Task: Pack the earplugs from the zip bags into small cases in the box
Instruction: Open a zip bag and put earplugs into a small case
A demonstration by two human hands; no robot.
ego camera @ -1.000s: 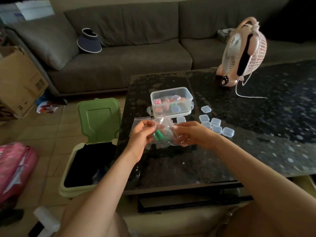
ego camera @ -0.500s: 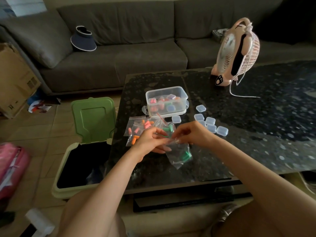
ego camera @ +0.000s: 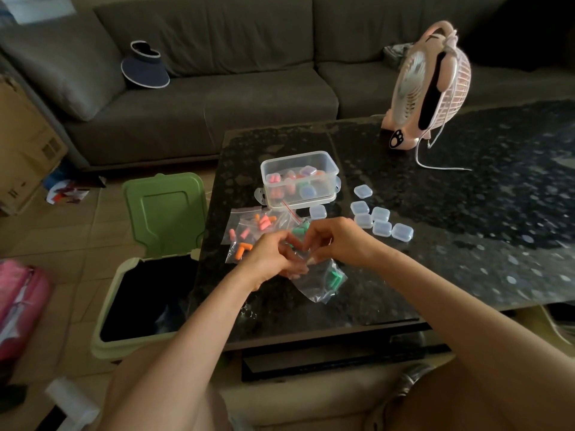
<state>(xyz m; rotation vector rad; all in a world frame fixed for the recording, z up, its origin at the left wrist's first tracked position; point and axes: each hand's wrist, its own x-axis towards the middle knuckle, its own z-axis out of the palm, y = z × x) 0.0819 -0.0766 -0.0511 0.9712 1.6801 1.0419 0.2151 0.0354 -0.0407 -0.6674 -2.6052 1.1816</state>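
Both hands, left hand & right hand, pinch green-earplug zip bag mouth shut between them; looks like opening step, next: pull seal apart.

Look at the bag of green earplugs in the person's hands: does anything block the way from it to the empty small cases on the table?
Nothing visible does. The bag of green earplugs hangs from both hands, left hand and right hand, and the empty small cases lie just beyond the right hand on bare table. The bag's own plastic encloses the earplugs.
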